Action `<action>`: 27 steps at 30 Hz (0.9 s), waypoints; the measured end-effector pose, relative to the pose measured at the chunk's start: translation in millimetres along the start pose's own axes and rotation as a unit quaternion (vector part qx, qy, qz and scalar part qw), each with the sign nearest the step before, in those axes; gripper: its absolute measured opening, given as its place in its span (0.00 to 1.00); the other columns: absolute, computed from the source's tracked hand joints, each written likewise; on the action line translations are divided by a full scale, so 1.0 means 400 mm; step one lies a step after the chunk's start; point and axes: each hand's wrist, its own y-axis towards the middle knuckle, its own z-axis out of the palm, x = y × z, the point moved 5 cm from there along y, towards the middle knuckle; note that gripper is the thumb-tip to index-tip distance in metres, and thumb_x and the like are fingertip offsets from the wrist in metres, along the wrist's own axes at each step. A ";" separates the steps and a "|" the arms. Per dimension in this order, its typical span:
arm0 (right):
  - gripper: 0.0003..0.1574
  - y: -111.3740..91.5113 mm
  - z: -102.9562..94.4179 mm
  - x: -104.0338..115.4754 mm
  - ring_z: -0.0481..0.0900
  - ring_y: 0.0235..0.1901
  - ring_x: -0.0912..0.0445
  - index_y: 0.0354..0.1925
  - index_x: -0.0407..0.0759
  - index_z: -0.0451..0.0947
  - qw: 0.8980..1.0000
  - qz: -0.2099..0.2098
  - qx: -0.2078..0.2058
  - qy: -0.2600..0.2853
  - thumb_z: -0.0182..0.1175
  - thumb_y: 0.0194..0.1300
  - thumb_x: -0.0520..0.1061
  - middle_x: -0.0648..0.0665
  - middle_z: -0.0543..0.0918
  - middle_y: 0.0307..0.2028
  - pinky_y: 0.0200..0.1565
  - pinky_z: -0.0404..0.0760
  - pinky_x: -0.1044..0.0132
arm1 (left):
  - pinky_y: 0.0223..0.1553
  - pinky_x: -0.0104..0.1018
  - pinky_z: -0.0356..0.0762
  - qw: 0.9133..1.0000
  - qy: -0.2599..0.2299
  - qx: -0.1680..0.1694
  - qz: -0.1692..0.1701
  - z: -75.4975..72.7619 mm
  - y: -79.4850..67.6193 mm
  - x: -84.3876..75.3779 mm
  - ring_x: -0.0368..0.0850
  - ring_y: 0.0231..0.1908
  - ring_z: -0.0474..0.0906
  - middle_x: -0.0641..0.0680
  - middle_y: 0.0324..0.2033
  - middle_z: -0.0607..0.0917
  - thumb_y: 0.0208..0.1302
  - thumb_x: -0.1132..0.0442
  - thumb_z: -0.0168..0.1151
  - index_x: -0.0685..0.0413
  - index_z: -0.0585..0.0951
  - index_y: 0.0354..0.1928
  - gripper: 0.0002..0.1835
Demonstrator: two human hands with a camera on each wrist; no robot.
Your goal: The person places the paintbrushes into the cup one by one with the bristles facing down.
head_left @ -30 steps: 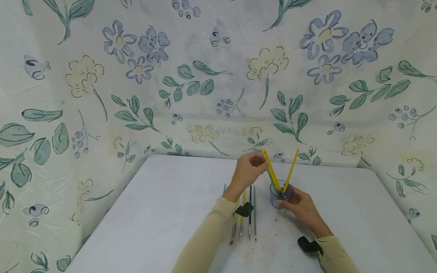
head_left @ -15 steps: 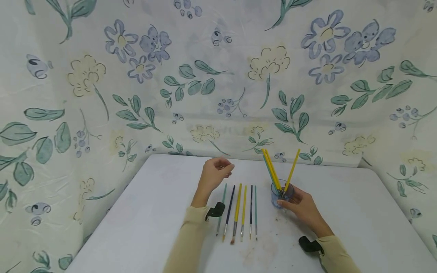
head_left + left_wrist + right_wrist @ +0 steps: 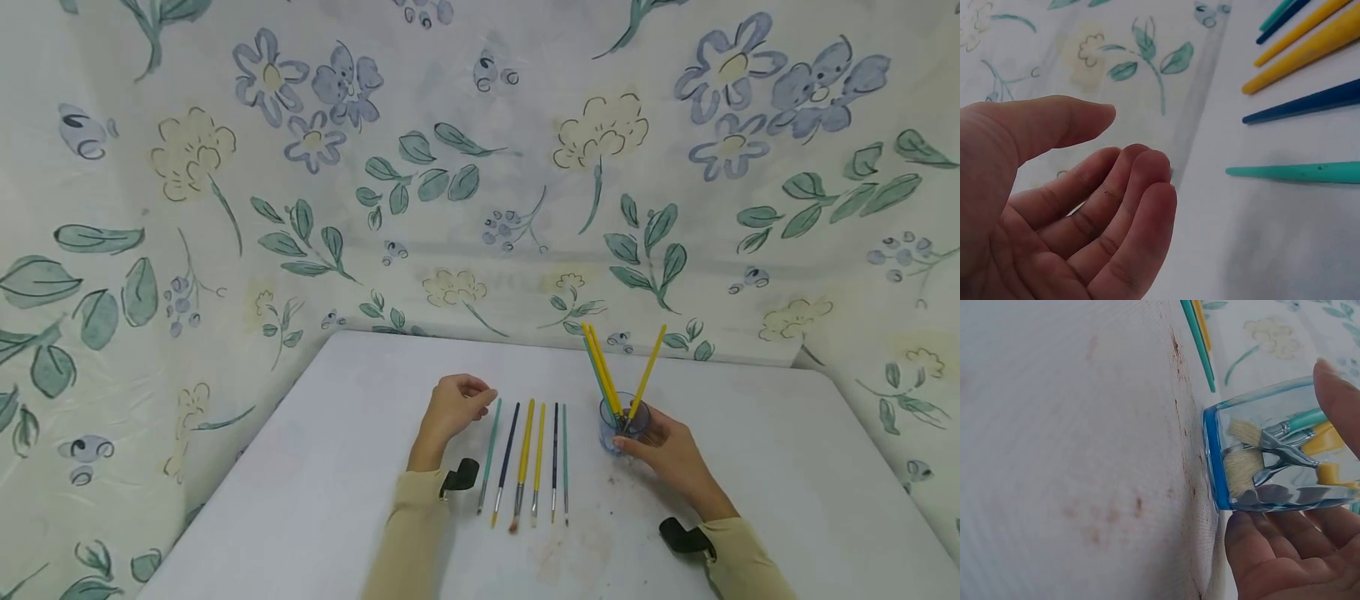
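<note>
My right hand (image 3: 671,457) grips a clear bluish glass (image 3: 608,437) standing on the table, thumb on its near side and fingers round the other. Inside the glass, yellow paintbrushes (image 3: 647,371) and a teal one lean with bristles down; the right wrist view shows their pale bristles (image 3: 1242,470) near the blue base. My left hand (image 3: 450,410) holds nothing, its fingers loosely bent and the thumb apart from them. It is just left of a row of several paintbrushes, nearest the handle tip of the leftmost teal paintbrush (image 3: 490,454).
The row also has a dark blue paintbrush (image 3: 507,458), a thick yellow paintbrush (image 3: 527,446) and others, laid side by side with bristles toward me. Brownish stains (image 3: 555,550) mark the white table (image 3: 337,467). A floral sheet (image 3: 450,208) hangs behind and at the sides.
My left hand has left the handles above the glass and moved leftward, past the row, then slightly lower, with nothing in it. My right hand keeps its grip on the glass.
</note>
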 end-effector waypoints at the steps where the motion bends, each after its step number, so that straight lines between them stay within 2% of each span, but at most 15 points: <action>1: 0.57 0.000 0.000 0.001 0.70 0.73 0.39 0.79 0.38 0.58 1.000 -0.002 0.001 0.000 0.73 0.64 0.55 0.33 0.69 0.74 0.69 0.73 0.53 | 0.36 0.33 0.85 1.000 0.008 0.002 -0.006 0.001 0.001 0.004 0.43 0.30 0.84 0.58 0.36 0.89 0.68 0.58 0.68 0.61 0.85 0.46 0.13; 9: 0.58 0.001 -0.001 0.003 0.69 0.74 0.39 0.79 0.39 0.57 1.000 0.003 0.001 0.000 0.73 0.63 0.57 0.34 0.69 0.75 0.69 0.73 0.54 | 0.35 0.32 0.80 0.997 0.060 0.012 -0.045 0.010 0.006 0.035 0.43 0.31 0.83 0.55 0.36 0.89 0.68 0.56 0.68 0.58 0.85 0.47 0.14; 19: 0.57 0.002 -0.003 -0.008 0.70 0.73 0.37 0.79 0.39 0.58 1.000 0.016 -0.004 -0.013 0.74 0.62 0.57 0.33 0.70 0.74 0.69 0.74 0.51 | 0.36 0.35 0.78 0.991 0.128 0.024 -0.045 0.026 0.005 0.036 0.44 0.30 0.81 0.54 0.32 0.88 0.67 0.56 0.69 0.59 0.85 0.46 0.14; 27: 0.62 -0.002 -0.006 0.002 0.65 0.75 0.37 0.81 0.40 0.53 1.000 0.015 0.002 -0.010 0.74 0.62 0.58 0.33 0.62 0.78 0.71 0.71 0.51 | 0.36 0.36 0.78 0.984 0.170 0.019 -0.052 0.034 -0.005 0.039 0.45 0.30 0.80 0.54 0.33 0.87 0.66 0.56 0.70 0.59 0.85 0.43 0.13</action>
